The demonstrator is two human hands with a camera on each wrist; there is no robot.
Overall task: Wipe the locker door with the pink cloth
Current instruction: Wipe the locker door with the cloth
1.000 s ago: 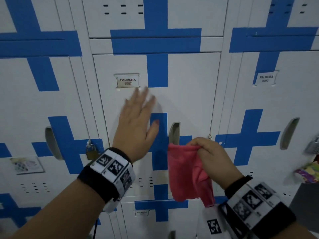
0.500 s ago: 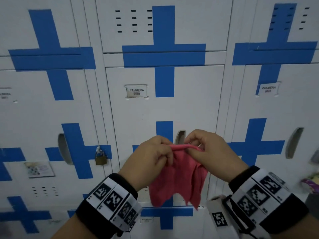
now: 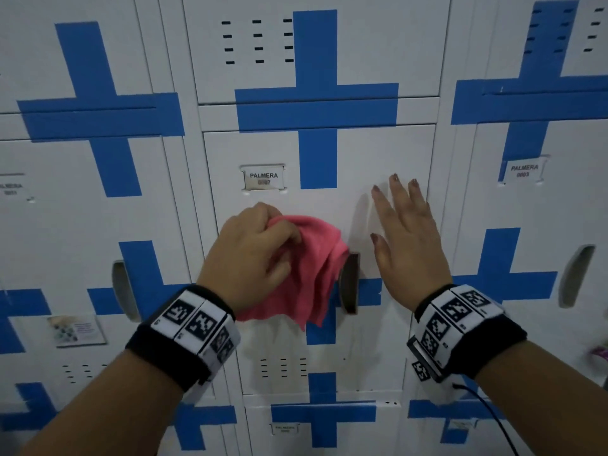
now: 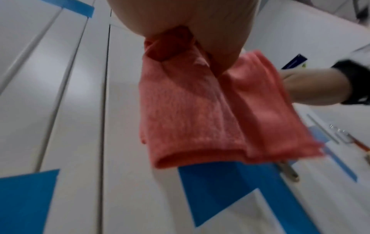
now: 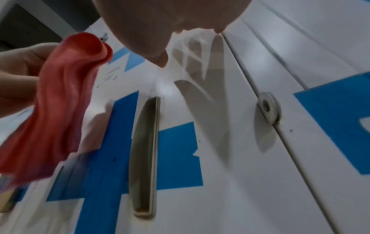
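The white locker door [image 3: 368,153] with blue cross tape and a "PALMERA" label [image 3: 264,178] fills the middle of the head view. My left hand [image 3: 260,245] grips the bunched pink cloth [image 3: 309,268] in front of the door, below the label; the cloth [image 4: 210,114] hangs down from my fingers and covers part of the recessed handle [image 3: 350,284]. My right hand [image 3: 403,232] is open, fingers straight and spread, at the door's right side above the handle [image 5: 146,155]. The cloth [image 5: 58,110] shows at the left of the right wrist view.
Neighbouring lockers stand on both sides, each with a recessed handle [image 3: 123,291] [image 3: 575,274]. A sticker [image 3: 77,330] sits on the left locker. A hasp ring [image 5: 267,108] is at the door's right edge. A cable [image 3: 487,409] trails from my right wristband.
The cloth passed from both hands to my left hand alone, which rose toward the door. My right hand let go, opened and moved up to the right side of the door.
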